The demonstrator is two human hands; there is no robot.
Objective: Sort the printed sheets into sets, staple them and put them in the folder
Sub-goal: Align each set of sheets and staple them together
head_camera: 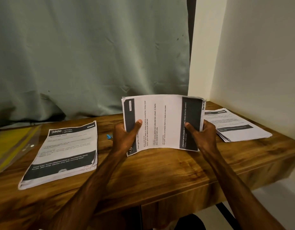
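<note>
While I watch, left hand (125, 136) and right hand (202, 136) hold sheet bundle (160, 122) upright at table (160, 173), thumbs in front, fingers clamped on each side.

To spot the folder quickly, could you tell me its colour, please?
The folder is yellow with a clear plastic cover, seen in the head view.

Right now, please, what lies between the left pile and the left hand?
A small blue object on the table, partly behind the left hand; head view.
</note>
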